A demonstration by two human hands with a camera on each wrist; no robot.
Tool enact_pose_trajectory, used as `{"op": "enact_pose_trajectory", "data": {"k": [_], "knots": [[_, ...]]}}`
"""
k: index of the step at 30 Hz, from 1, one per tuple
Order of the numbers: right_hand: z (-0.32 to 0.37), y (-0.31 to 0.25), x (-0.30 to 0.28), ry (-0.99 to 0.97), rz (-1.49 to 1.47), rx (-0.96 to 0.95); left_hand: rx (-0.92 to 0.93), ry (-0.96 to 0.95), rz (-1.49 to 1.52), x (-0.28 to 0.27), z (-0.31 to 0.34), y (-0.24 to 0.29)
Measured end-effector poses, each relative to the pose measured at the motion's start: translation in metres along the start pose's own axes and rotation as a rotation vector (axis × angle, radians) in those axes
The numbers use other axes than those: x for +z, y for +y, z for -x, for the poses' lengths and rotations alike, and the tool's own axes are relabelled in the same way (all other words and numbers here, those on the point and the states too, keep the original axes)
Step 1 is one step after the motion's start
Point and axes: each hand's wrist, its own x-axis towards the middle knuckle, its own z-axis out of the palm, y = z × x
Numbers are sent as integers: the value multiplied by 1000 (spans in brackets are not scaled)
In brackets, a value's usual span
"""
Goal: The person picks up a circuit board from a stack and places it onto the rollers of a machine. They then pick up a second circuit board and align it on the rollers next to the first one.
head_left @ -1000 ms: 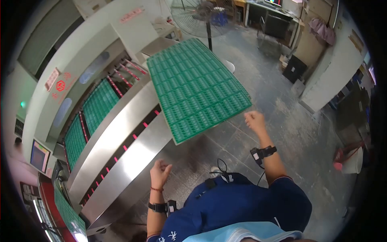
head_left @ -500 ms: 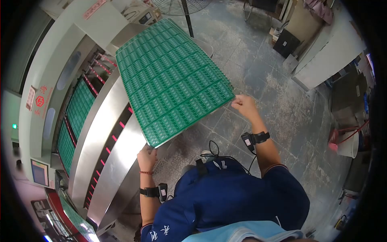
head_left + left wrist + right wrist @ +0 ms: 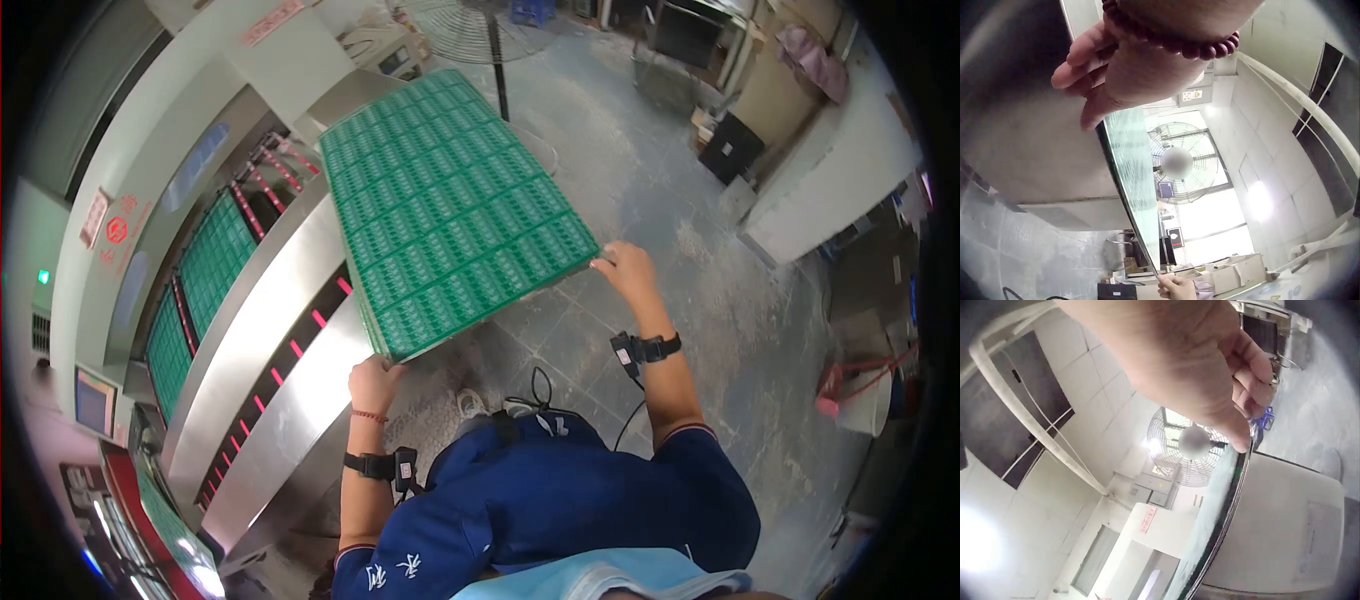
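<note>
A large green circuit board panel (image 3: 450, 210), printed with rows of repeating pale patterns, lies at the top of a stack, and layered edges show below it. At its near left corner, my left hand (image 3: 372, 384) pinches the edge; the left wrist view shows the thumb (image 3: 1092, 111) at the corner. My right hand (image 3: 630, 272) grips the near right corner, thumb (image 3: 1239, 434) against the layered edge in the right wrist view. The undersides of the fingertips are partly hidden in the head view.
Left of the stack stands a long machine with a steel side (image 3: 270, 400) and pink-marked rollers, carrying more green panels (image 3: 217, 260). A monitor (image 3: 95, 403) sits at its near end. A standing fan (image 3: 480, 25) is behind the stack; a white bucket (image 3: 868, 395) stands right.
Both hands moved forward from apart to the panel's near corners and took hold. The head view shifted, placing the panel further left than one second ago.
</note>
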Motion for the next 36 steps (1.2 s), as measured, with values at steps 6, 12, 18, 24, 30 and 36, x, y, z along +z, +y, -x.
{"op": "enact_pose_trajectory", "data": {"k": [6, 12, 18, 24, 30, 36], "knots": [[-14, -4, -14, -73, -82, -76, 31, 90, -208, -14, 4, 20], [-28, -6, 1, -200, -71, -154, -37, -31, -227, -14, -6, 18], [-33, -2, 3, -182, 18, -213, 20, -106, -203, -16, -12, 15], [-26, -3, -5, -86, 82, -262, 85, -91, -17, -6, -14, -2], [-21, 5, 3, -137, -60, -199, -2, 165, -195, -22, 7, 24], [-17, -2, 7, -94, -45, -161, 110, 2, -209, -20, -10, 13]]}}
